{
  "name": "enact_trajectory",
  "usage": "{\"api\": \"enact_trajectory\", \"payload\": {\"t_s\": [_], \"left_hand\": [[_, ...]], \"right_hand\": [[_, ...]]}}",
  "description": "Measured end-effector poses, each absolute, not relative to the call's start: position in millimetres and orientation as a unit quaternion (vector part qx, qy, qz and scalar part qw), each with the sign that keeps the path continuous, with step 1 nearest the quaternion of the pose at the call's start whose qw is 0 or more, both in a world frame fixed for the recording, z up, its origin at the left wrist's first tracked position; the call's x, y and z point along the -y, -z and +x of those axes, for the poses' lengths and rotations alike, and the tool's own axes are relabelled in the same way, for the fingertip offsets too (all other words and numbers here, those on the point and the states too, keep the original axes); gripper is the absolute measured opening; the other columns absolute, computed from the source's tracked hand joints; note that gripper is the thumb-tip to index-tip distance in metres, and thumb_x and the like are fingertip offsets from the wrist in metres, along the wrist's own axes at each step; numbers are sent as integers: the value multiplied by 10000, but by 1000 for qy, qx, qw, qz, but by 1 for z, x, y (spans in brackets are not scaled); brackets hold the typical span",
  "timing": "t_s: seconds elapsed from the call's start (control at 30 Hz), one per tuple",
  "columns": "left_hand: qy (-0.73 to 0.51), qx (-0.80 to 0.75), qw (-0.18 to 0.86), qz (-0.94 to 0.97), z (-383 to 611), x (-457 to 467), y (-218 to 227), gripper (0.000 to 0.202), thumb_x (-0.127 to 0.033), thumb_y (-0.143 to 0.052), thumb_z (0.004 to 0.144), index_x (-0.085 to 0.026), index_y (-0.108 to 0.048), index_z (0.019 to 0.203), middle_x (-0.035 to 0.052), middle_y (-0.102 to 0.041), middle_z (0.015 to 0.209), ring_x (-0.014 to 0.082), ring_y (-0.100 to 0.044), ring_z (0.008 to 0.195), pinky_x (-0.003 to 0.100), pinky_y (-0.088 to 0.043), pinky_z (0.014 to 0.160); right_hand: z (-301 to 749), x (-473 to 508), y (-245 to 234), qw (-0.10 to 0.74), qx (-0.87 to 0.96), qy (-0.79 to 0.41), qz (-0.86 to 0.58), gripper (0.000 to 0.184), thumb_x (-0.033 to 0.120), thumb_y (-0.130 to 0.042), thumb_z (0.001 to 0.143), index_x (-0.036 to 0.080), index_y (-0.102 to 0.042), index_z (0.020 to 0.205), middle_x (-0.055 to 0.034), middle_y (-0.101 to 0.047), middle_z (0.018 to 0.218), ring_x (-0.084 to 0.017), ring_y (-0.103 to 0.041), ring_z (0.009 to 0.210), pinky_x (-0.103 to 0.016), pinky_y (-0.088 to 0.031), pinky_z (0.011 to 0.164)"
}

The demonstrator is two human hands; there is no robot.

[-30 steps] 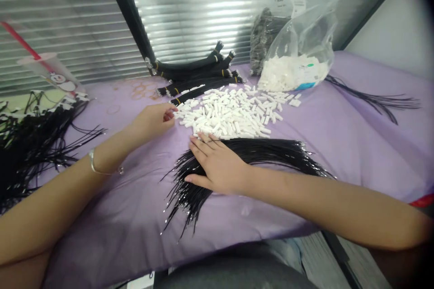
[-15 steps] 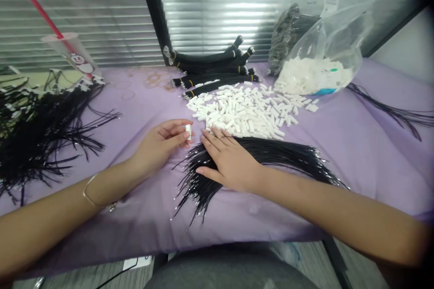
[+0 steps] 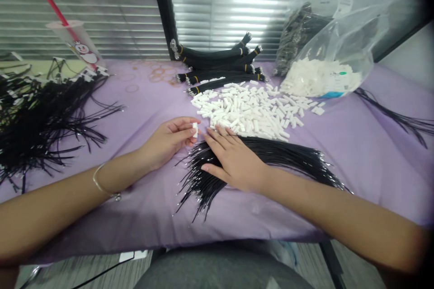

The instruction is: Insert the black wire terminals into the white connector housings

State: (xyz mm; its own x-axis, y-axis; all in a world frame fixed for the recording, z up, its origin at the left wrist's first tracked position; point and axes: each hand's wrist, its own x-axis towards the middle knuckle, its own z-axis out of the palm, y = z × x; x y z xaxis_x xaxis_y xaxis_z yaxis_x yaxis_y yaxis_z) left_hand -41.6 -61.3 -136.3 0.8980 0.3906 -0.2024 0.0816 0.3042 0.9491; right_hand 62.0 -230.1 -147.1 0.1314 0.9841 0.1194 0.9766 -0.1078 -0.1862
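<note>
My left hand (image 3: pixel 167 141) pinches a small white plastic connector (image 3: pixel 195 129) between thumb and fingers, just left of a fan of thin black wires (image 3: pixel 271 158) with bare metal tips. My right hand (image 3: pixel 233 160) lies flat on that fan, fingers stretched out and pressing the wires onto the purple cloth (image 3: pixel 142 104). A heap of loose white connectors (image 3: pixel 251 110) lies just beyond both hands.
Bundled black cables (image 3: pixel 217 70) lie at the back by the window. A clear bag of white connectors (image 3: pixel 322 76) stands back right. A tangle of finished black wires (image 3: pixel 37 117) covers the left side, beside a cup with a red straw (image 3: pixel 79 47).
My left hand took a white connector from the heap and drew it back toward the wire tips. My right hand stayed flat on the wires.
</note>
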Motion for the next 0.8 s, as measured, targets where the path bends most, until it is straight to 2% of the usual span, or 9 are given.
{"api": "enact_trajectory", "payload": {"t_s": [0.07, 0.13, 0.23, 0.3, 0.37, 0.43, 0.6, 0.8], "left_hand": [[-93, -200, 781, 584, -41, 61, 136, 245, -158, -678, 728, -168, -647, 970, -5, -601, 765, 79, -542, 638, 205, -440, 607], [-89, -194, 780, 588, -41, 60, 137, 241, -156, -678, 726, -168, -649, 965, -4, -604, 764, 80, -540, 631, 207, -440, 603], [-77, -181, 783, 590, -41, 59, 138, 235, -155, -675, 735, -169, -651, 968, -2, -612, 773, 77, -543, 637, 204, -444, 618], [-70, -176, 788, 586, -41, 59, 138, 236, -151, -673, 739, -168, -649, 973, 0, -616, 784, 74, -550, 650, 198, -447, 629], [-68, -177, 789, 584, -40, 59, 137, 239, -145, -673, 739, -163, -646, 976, 0, -618, 789, 70, -551, 651, 192, -448, 630], [-66, -179, 788, 586, -40, 59, 135, 240, -140, -672, 739, -156, -642, 977, -1, -615, 782, 67, -550, 642, 189, -450, 621], [-61, -191, 785, 586, -40, 60, 133, 234, -136, -678, 726, -146, -641, 957, -5, -603, 750, 74, -561, 614, 192, -447, 587], [-65, -192, 785, 585, -40, 61, 132, 219, -115, -684, 706, -148, -661, 921, -4, -606, 740, 79, -565, 607, 202, -449, 589]], "right_hand": [[64, 231, 146, 130, 663, -22, -737, 732, 583, -290, 893, 42, -328, 1385, -190, -305, 1441, -311, -179, 1370, -477, -181, 1111], [68, 231, 143, 160, 679, -14, -716, 636, 526, -383, 890, 74, -394, 1337, -173, -356, 1412, -286, -246, 1345, -472, -214, 1096], [72, 233, 138, 207, 714, 29, -668, 342, 374, -500, 876, 136, -567, 1112, -125, -476, 1293, -253, -383, 1223, -438, -305, 1026], [73, 234, 133, 217, 739, 45, -636, 193, 291, -501, 881, 149, -614, 948, -101, -559, 1126, -223, -465, 1068, -395, -371, 926], [72, 235, 129, 221, 758, 41, -613, 168, 245, -488, 886, 148, -624, 867, -79, -585, 970, -187, -494, 919, -352, -398, 839], [70, 236, 125, 231, 775, 14, -589, 167, 231, -499, 880, 141, -629, 829, -67, -585, 897, -161, -501, 846, -319, -406, 806], [69, 238, 118, 242, 803, -129, -530, 151, 207, -516, 868, 137, -635, 807, -50, -582, 847, -119, -513, 786, -240, -426, 746], [69, 237, 122, 230, 784, -154, -556, 133, 189, -541, 850, 135, -651, 798, -48, -586, 831, -133, -520, 786, -254, -422, 745]]}}
